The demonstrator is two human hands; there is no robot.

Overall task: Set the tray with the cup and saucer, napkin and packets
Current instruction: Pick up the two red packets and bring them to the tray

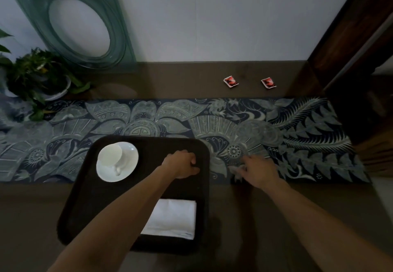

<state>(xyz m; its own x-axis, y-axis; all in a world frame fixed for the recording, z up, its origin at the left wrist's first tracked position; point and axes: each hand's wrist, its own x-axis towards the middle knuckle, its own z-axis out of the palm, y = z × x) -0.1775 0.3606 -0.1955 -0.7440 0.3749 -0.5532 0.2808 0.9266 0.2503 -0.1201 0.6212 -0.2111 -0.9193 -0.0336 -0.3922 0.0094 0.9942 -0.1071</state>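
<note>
Tray (89, 197) w/ cup (113, 154) on saucer (129, 165) + napkin (172, 218); left grip (184, 164) clenched, right grip (258, 170) released

Two bare forearms, no sleeves, left hand (184, 164), right hand (258, 170)

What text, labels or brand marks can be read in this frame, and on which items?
No legible text.
Left red packet: print too small and blurred to read.
Right red packet: likewise unreadable.
Table runner: a round ornamental emblem, no words.
Cup, saucer, napkin: no markings seen.
</note>
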